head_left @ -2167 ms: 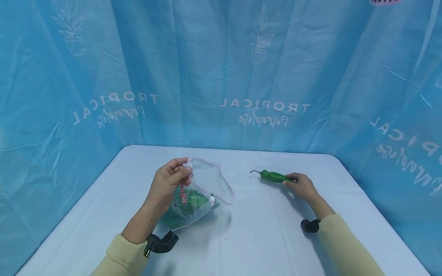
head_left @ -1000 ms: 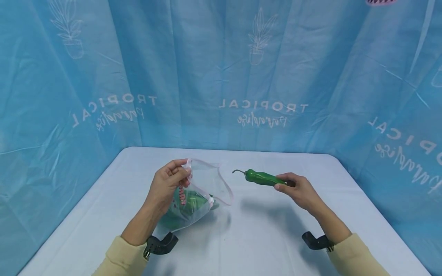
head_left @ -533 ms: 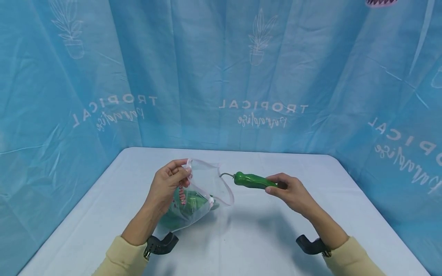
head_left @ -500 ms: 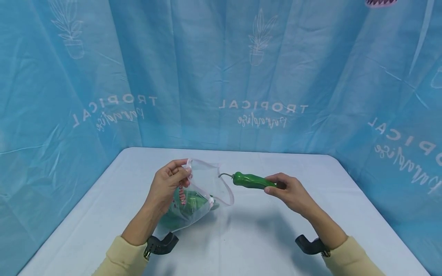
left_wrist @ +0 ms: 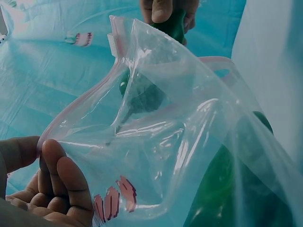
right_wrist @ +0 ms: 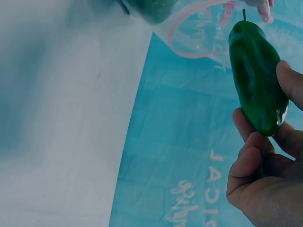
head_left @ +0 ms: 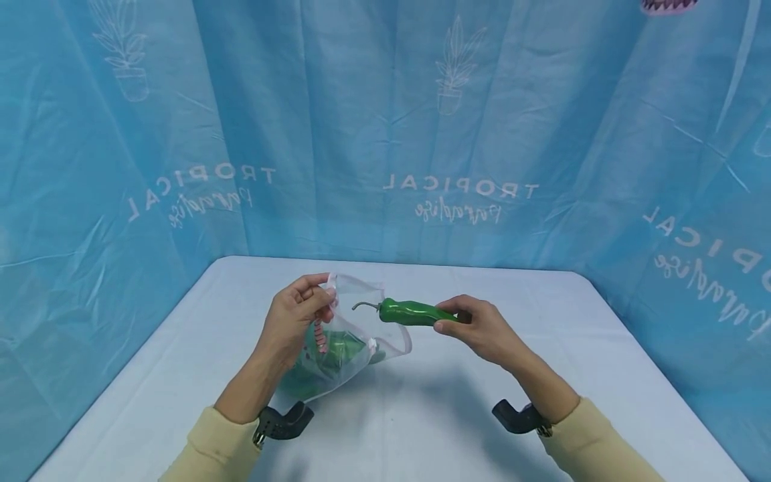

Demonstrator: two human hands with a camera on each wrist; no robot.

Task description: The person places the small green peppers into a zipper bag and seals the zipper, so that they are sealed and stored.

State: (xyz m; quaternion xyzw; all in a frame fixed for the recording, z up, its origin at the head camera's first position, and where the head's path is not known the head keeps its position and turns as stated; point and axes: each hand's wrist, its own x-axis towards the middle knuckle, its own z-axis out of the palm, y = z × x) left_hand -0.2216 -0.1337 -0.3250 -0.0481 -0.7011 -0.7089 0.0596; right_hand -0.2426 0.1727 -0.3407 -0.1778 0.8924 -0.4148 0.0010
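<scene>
My left hand (head_left: 295,311) pinches the pink-edged rim of a clear zip bag (left_wrist: 156,137) between thumb and fingers, so its mouth gapes toward the right. Dark green produce (head_left: 342,349) fills the bag's lower part, its kind blurred by the plastic. My right hand (head_left: 482,328) grips a long green pepper (head_left: 415,312) by its tip end, above the table. The pepper lies nearly level, its curved stem pointing left, and its stem end overlaps the bag's mouth in the head view. Through the plastic, the left wrist view shows that stem end dimly.
A white-covered table (head_left: 415,428) lies under both hands. Behind it and at both sides hangs a blue printed curtain (head_left: 355,134). Black wrist cameras (head_left: 286,422) sit at both sleeve cuffs.
My right hand has lifted the pepper from the table and carried it left to the bag's mouth. My left hand has stayed nearly still, holding the rim.
</scene>
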